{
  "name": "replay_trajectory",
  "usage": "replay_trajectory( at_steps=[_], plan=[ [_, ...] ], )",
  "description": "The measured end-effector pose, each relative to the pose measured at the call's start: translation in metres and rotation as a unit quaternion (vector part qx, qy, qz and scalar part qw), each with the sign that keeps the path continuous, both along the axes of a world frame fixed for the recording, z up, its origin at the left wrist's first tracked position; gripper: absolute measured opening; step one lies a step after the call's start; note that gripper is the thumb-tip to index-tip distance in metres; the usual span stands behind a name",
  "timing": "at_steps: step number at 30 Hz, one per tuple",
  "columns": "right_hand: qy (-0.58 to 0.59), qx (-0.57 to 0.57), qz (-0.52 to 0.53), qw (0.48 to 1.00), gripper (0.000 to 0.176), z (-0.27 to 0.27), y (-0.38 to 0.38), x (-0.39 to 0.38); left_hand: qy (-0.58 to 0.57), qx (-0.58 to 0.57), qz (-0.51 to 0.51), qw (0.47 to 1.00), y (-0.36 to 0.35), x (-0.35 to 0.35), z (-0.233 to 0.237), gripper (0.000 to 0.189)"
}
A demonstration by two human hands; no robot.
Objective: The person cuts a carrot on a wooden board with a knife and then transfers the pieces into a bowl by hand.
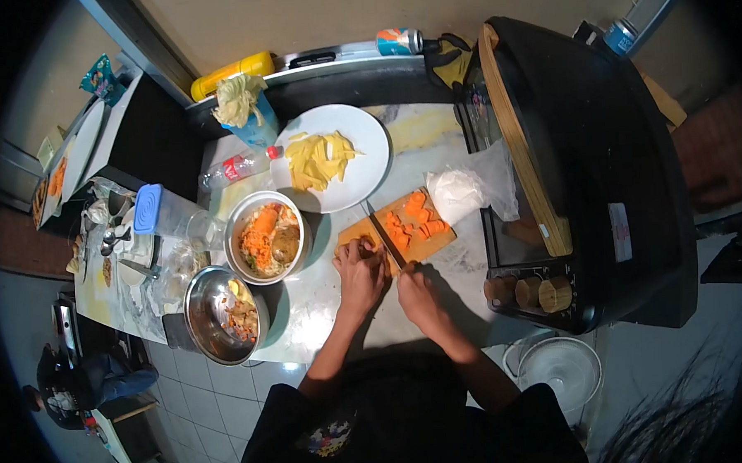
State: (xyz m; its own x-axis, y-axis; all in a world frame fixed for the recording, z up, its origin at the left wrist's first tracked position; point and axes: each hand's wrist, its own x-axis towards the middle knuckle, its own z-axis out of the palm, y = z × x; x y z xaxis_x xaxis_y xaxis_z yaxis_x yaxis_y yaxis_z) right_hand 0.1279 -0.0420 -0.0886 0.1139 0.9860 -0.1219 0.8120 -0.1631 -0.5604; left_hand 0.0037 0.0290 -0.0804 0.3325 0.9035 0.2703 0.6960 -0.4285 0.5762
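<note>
A wooden cutting board (pixel 440 247) lies on the counter in front of me. Across it runs a knife (pixel 383 231), its handle in the closed grip of my right hand (pixel 420 297) and its tip pointing away from me. My left hand (pixel 361 273) rests on the board's left end, left of the blade, fingers bent and pressed down. What lies beneath those fingers is mostly hidden. Cut orange pieces, apparently carrot (pixel 430 227), are spread over the board to the right of the knife.
A white plate (pixel 371 136) holds yellow strips (pixel 318 161). To the left stand a white pot (pixel 234 266) of shredded food, a steel bowl (pixel 194 314) and a plastic bottle (pixel 234 168). A bag of white powder (pixel 460 193) sits beside a black oven (pixel 609 180). Another person (pixel 75 381) sits at far left.
</note>
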Motion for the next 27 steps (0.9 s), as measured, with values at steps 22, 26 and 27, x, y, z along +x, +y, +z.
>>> replay_trajectory(
  at_steps=[22, 26, 27],
  plan=[
    [-0.088, 0.022, 0.016, 0.996, 0.022, -0.003, -0.013, 0.001, -0.016, -0.029, 0.008, 0.999, -0.001, 0.002, 0.003, 0.026],
    [-0.090, 0.004, 0.026, 0.996, 0.021, 0.008, -0.009, 0.001, -0.022, -0.042, 0.018, 0.999, -0.001, 0.002, 0.001, 0.028],
    [-0.098, -0.003, 0.019, 0.995, 0.021, 0.008, -0.022, 0.000, -0.022, -0.042, 0.023, 0.999, 0.000, 0.001, 0.001, 0.028]
  ],
)
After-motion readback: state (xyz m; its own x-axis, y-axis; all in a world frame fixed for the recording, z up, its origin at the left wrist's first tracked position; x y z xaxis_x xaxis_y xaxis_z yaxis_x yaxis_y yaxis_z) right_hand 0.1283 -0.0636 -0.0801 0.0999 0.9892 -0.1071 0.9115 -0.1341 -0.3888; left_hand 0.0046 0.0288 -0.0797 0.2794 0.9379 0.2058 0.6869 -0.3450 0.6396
